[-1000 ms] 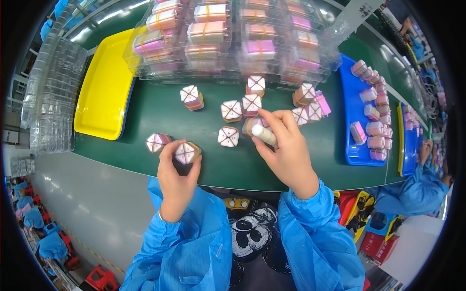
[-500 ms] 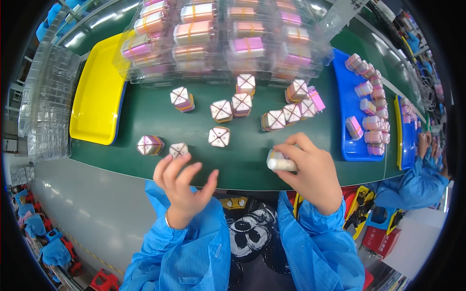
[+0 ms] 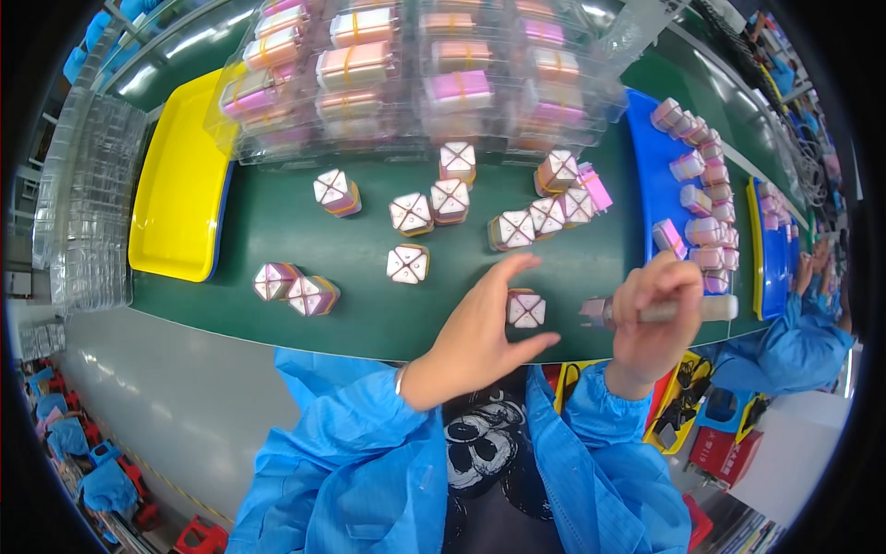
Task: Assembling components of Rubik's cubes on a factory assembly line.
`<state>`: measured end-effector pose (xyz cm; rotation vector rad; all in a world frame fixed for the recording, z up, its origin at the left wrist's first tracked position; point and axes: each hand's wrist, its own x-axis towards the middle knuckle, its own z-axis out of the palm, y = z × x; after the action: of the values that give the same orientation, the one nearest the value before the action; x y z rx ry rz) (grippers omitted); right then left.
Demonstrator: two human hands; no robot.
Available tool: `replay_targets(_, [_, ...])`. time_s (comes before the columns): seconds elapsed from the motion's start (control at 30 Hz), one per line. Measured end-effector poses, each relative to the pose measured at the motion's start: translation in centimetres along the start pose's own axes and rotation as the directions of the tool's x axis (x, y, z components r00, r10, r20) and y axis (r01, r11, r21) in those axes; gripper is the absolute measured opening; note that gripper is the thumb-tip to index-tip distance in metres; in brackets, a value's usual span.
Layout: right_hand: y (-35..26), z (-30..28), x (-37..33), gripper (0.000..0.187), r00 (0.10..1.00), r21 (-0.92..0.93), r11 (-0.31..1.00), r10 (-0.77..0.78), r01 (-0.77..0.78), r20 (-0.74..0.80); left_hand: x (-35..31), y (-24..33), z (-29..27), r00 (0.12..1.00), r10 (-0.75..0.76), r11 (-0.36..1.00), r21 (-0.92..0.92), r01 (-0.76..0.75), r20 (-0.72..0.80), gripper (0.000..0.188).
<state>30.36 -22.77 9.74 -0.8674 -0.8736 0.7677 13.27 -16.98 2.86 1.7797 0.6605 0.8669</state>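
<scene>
My left hand [image 3: 480, 337] reaches over the table's front, thumb and fingers apart on either side of a small upright block [image 3: 526, 310]. The block has a white top marked with a dark cross; I cannot tell whether the fingers touch it. To its right, my right hand [image 3: 653, 319] is closed round a pale, rod-shaped tool [image 3: 718, 309] with a rounded white end, lying nearly level. Its other end points toward the block and is blurred, so its kind is unclear. Two similar blocks [image 3: 313, 295] stand close together at the left front.
Several more cross-topped blocks [image 3: 408, 264] stand on the green table [image 3: 277, 212]. Clear plastic trays of banded blocks [image 3: 354, 66] are stacked at the back. A yellow tray [image 3: 180, 185] lies left; a blue tray [image 3: 651, 166] holding blocks lies right. Another person's blue sleeve [image 3: 784, 355] shows far right.
My left hand has moved right, from the left front block to the one at centre front. My right hand has moved right with the rod-shaped tool, away from that block.
</scene>
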Motion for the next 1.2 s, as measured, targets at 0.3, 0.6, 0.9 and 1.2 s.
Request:
replay_targets(0.3, [1.9, 4.0, -1.0, 0.035, 0.992, 0.101, 0.994, 0.031, -0.043, 0.121, 0.6, -0.9, 0.6, 0.996, -0.069, 0.989, 0.132, 0.061, 0.053, 0.061])
replay_targets(0.6, [2.8, 4.2, -0.5, 0.022, 0.943, -0.183, 0.982, 0.020, 0.043, 0.333, 0.6, -0.8, 0.6, 0.994, -0.088, 0.979, 0.192, 0.075, 0.062, 0.052])
replay_targets(0.9, [3.8, 4.1, -0.5, 0.027, 0.953, -0.111, 0.994, 0.042, -0.009, 0.299, 0.5, -1.7, 1.1, 0.999, -0.023, 0.958, 0.287, 0.009, 0.046, 0.058])
replay_targets(1.2, [4.3, 3.7, -0.9, 0.029, 0.965, -0.139, 0.989, 0.078, -0.044, 0.252, 0.6, -1.5, 1.1, 0.996, -0.075, 0.963, 0.265, 0.059, 0.053, 0.059])
